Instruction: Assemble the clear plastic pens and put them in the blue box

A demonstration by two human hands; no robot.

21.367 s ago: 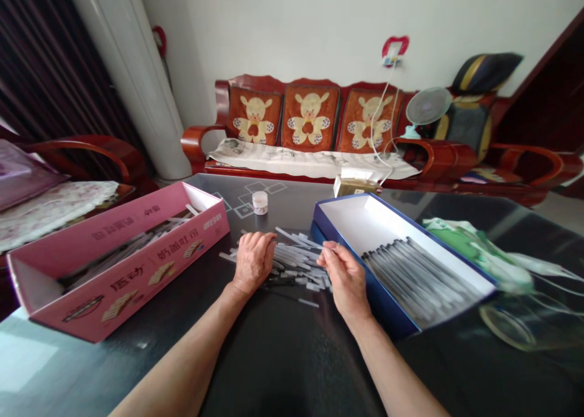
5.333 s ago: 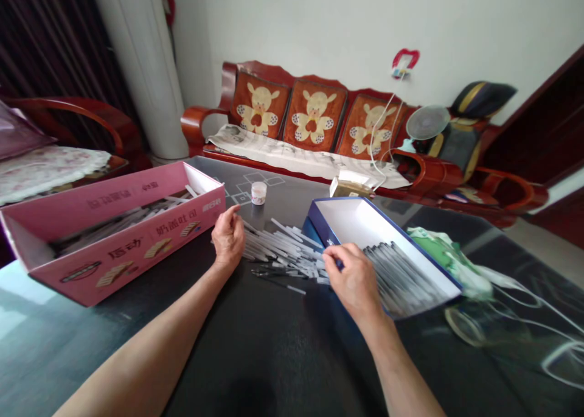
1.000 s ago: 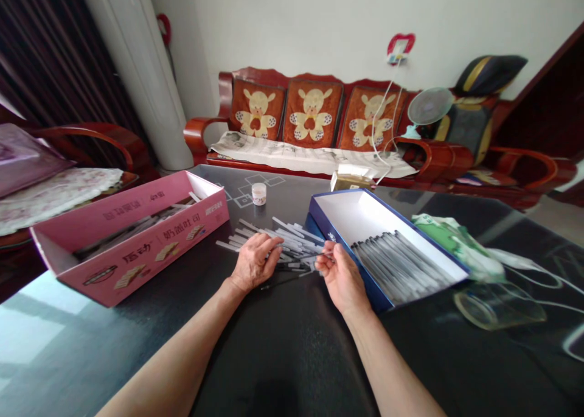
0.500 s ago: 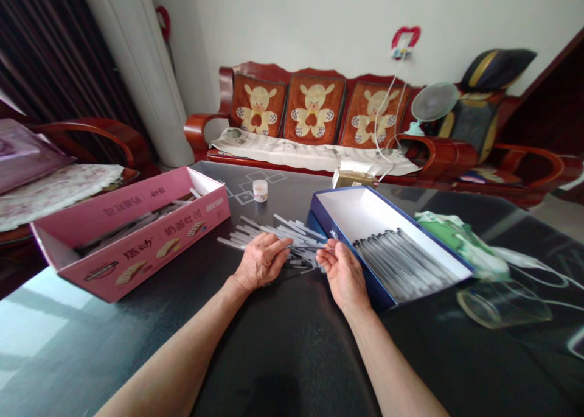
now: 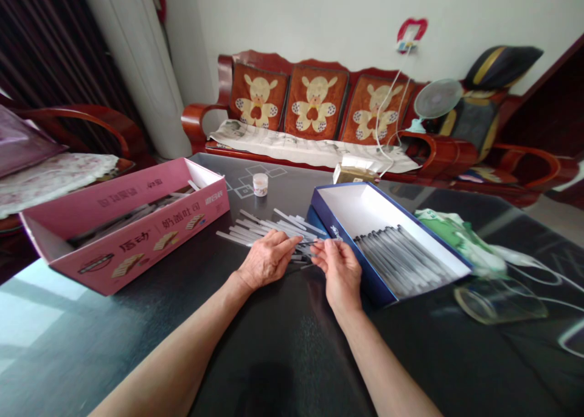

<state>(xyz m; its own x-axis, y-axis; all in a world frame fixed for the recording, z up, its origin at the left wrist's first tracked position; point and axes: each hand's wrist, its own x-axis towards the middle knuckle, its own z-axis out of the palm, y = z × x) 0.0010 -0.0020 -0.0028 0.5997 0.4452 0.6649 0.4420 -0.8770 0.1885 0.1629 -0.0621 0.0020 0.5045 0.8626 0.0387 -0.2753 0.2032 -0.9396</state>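
Note:
A loose heap of pale pen barrels and small parts (image 5: 267,227) lies on the dark table between two boxes. My left hand (image 5: 268,260) rests on the near edge of the heap, fingers curled over a barrel that points right. My right hand (image 5: 336,269) pinches a thin pen part at its fingertips, close to the left hand's fingers. A blue box (image 5: 326,221) with a white inside holds a row of assembled pens (image 5: 401,260) beside my right hand. A pink carton (image 5: 150,234) at the left holds more pale barrels.
A small white jar (image 5: 260,184) and a tan tissue box (image 5: 354,172) stand at the table's far side. A green and white bag (image 5: 460,237), a glass vessel (image 5: 499,298) and white cables lie right of the blue box. A red wooden sofa (image 5: 314,109) stands behind the table.
Over the last second both hands have drawn together at the heap's near edge, the right hand shifting slightly left. The boxes have not moved.

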